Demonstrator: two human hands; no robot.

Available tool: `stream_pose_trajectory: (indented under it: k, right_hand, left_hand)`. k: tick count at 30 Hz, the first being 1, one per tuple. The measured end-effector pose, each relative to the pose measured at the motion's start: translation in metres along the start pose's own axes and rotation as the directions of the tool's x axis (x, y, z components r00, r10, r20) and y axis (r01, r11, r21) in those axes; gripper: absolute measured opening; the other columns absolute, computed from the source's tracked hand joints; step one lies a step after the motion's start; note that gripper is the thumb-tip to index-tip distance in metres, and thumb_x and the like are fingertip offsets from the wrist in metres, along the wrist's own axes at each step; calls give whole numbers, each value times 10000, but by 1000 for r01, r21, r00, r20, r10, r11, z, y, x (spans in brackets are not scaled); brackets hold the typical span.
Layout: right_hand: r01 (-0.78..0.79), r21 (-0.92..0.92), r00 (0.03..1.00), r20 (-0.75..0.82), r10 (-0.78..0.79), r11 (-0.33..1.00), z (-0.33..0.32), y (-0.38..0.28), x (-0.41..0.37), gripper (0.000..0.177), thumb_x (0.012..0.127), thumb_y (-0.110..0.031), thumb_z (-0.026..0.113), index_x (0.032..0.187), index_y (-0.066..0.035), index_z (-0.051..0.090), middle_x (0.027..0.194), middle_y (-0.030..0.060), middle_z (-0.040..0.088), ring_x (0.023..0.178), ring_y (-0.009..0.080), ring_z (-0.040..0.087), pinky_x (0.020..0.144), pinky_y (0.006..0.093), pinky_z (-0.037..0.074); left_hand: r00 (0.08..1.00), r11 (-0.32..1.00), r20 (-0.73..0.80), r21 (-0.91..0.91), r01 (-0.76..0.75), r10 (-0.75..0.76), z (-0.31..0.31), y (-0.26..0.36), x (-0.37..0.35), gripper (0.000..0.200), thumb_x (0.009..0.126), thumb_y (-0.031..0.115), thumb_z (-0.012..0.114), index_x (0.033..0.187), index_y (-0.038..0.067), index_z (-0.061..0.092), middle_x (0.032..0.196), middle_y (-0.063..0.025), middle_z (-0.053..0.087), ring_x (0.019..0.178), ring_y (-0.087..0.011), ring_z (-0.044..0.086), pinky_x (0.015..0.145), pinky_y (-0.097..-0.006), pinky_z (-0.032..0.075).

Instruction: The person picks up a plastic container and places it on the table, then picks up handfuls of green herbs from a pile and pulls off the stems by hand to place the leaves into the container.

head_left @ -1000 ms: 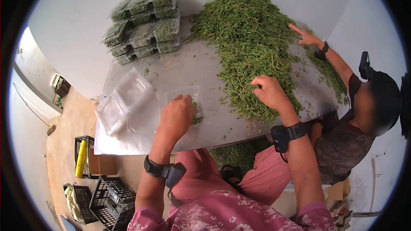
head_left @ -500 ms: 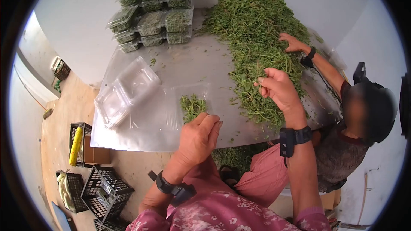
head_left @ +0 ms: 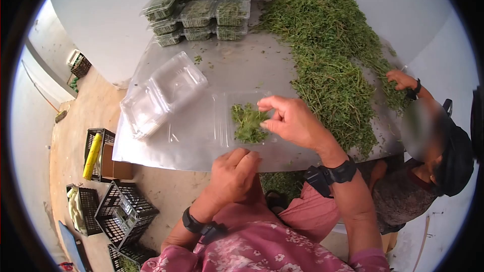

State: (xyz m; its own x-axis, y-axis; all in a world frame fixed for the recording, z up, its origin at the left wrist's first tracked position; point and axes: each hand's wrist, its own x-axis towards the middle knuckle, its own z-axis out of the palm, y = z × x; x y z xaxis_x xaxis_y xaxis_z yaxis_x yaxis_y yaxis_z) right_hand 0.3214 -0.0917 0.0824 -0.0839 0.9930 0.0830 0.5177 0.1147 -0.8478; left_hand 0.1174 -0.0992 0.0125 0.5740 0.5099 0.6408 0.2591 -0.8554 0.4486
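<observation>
Open box (head_left: 255,97): greens (head_left: 245,120) inside | our right hand (head_left: 296,122): over its right side, thumb and finger parted | our left hand (head_left: 232,177): curled closed, nearer us than box, contents unclear

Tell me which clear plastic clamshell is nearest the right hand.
The open clamshell by the right hand, holding loose greens; the stacked clamshells are closed, the leftmost clamshells empty.

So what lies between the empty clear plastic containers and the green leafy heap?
Head view: an open clear plastic box with green sprigs, and the right hand at its edge.
</observation>
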Motion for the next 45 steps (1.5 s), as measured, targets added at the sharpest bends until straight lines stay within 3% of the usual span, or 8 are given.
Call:
stream_pose_trajectory:
  k: [2, 7, 16, 20, 26, 29, 35, 45]
  right_hand:
    - [29, -119, 1000, -6, -30, 992, 5, 8, 0, 321, 829, -16, 611, 1145, 35, 579, 1064, 103, 675, 662, 83, 581, 599, 228, 479]
    - [-20, -18, 990, -141, 17, 1000, -4, 8, 5, 245, 838, -60, 613, 1066, 28, 615, 924, 133, 692, 679, 133, 624, 620, 271, 502]
    - [-96, 16, 937, -335, 96, 995, -62, 15, -7, 151, 876, -35, 580, 1003, 30, 631, 848, 29, 650, 633, 67, 559, 576, 218, 453]
    - [-229, -53, 911, -363, 195, 972, -94, 38, -20, 117, 870, -72, 594, 928, 21, 636, 773, 18, 639, 597, 64, 555, 532, 233, 444]
    - [-119, 28, 795, -596, 112, 993, -100, 35, -25, 101, 869, -53, 591, 921, 18, 640, 758, 13, 633, 593, 58, 554, 523, 220, 435]
    - [-152, -32, 874, -471, 119, 988, -94, 44, -24, 108, 868, -38, 585, 940, 22, 638, 769, 15, 635, 596, 55, 557, 526, 214, 435]
    - [-72, 207, 914, -378, 148, 976, -93, 27, -33, 111, 865, -21, 583, 941, 43, 632, 788, 46, 645, 610, 65, 567, 540, 217, 457]
    - [-205, 231, 978, 78, 191, 951, -57, 6, -71, 92, 863, -22, 592, 919, 17, 653, 784, 42, 662, 615, 59, 572, 556, 211, 459]
  left_hand:
    - [1000, 999, -13, 34, -19, 20, -4, -5, -4, 156, 757, 51, 653, 896, 32, 585, 753, -66, 546, 619, -244, 567, 514, -348, 465]
    - [998, 996, -49, 81, -27, 31, -11, -9, -6, 187, 746, 77, 665, 904, 20, 583, 805, -82, 568, 667, -245, 571, 558, -345, 469]
    - [977, 959, 166, 270, 86, -135, -11, 2, 38, 413, 764, 232, 715, 1077, 2, 576, 1102, -205, 550, 995, -351, 538, 876, -438, 411]
    - [924, 926, 304, 361, 113, -232, 0, 4, 45, 448, 768, 292, 705, 1086, 5, 576, 1023, -186, 563, 953, -341, 543, 942, -443, 356]
    - [927, 919, 320, 391, 57, -194, 10, -4, 44, 298, 751, 220, 698, 951, 27, 590, 883, -122, 542, 918, -291, 541, 1010, -502, 291]
    - [936, 919, 302, 391, 50, -180, 11, -9, 45, 271, 735, 207, 703, 908, 31, 591, 871, -113, 531, 917, -284, 538, 1030, -524, 266]
    - [939, 924, 298, 379, 51, -174, 12, -11, 45, 276, 727, 200, 708, 911, 29, 593, 879, -106, 527, 928, -280, 529, 1033, -525, 262]
    - [937, 916, 293, 396, 60, -188, 11, -11, 40, 289, 732, 185, 697, 947, 24, 591, 913, -108, 528, 944, -274, 534, 1043, -525, 265]
